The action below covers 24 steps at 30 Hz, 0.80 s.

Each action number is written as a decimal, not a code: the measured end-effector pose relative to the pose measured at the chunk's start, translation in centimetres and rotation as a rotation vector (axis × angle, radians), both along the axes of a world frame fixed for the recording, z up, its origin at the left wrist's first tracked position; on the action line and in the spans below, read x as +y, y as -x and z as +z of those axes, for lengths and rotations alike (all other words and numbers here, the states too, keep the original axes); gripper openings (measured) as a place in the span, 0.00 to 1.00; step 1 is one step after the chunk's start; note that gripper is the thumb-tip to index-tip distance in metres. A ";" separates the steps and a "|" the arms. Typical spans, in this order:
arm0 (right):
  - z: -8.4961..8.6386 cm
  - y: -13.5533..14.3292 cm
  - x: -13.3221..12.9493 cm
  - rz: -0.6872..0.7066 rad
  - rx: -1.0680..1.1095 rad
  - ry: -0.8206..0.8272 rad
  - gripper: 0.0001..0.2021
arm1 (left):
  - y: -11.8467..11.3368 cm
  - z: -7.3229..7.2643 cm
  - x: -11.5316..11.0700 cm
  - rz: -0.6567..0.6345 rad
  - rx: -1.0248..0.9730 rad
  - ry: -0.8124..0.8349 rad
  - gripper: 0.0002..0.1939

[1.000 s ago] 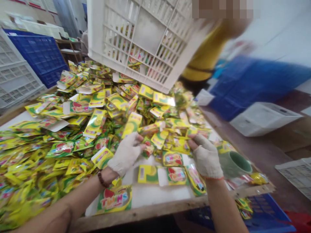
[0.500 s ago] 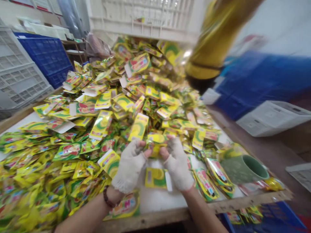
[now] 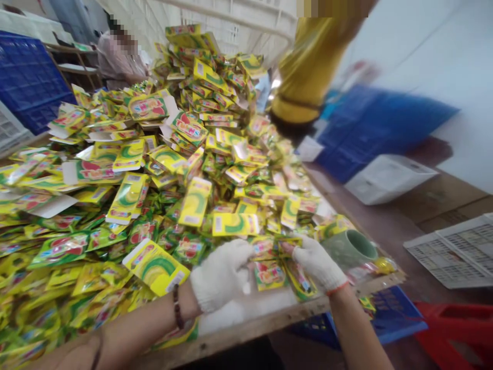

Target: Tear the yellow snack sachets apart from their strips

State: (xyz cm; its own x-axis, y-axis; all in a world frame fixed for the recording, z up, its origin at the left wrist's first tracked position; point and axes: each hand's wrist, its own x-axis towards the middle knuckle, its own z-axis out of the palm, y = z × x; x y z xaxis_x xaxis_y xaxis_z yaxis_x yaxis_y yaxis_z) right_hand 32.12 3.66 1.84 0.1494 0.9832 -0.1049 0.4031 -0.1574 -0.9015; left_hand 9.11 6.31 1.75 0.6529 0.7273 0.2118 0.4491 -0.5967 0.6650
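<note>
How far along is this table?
Looks early. Possibly done: the few packs in the blue crate below. In hand: right hand at small packs, grip unclear; left hand beside them. Left: the big heap on the table.

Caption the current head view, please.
Gloved left hand and right hand before heaped yellow-green packets on a wood-edged table, green cylinder at right.

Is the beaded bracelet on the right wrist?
No, the beaded bracelet circles the left wrist, just behind the cuff of the white glove.
</note>
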 end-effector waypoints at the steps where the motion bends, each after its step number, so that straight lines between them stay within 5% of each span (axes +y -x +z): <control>1: -0.3 0.0 0.0 0.004 0.001 0.047 0.16 | -0.8 -0.2 0.0 -0.010 0.054 -0.039 0.07; 9: 2.4 2.5 -0.1 0.033 0.071 -0.123 0.17 | -3.0 -1.0 1.5 0.092 0.242 -0.424 0.34; 16: 3.5 5.5 0.4 0.057 0.204 -0.354 0.15 | 1.4 0.6 0.1 0.306 0.144 -0.424 0.28; 20: 3.6 8.3 2.0 0.006 0.039 -0.431 0.13 | 4.5 0.5 0.4 0.419 0.156 -0.377 0.21; 24: 3.8 9.7 3.4 0.165 -0.145 -0.370 0.10 | 6.6 -0.2 1.0 0.409 0.171 -0.434 0.23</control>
State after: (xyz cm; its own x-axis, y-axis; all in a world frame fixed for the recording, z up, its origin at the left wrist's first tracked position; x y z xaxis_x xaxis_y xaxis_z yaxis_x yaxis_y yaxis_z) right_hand 22.44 7.11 5.62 -0.0263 0.9626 0.2698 0.5227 0.2433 -0.8170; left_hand 2.50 7.29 1.55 0.3903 0.7969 0.4610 0.7772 -0.5536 0.2990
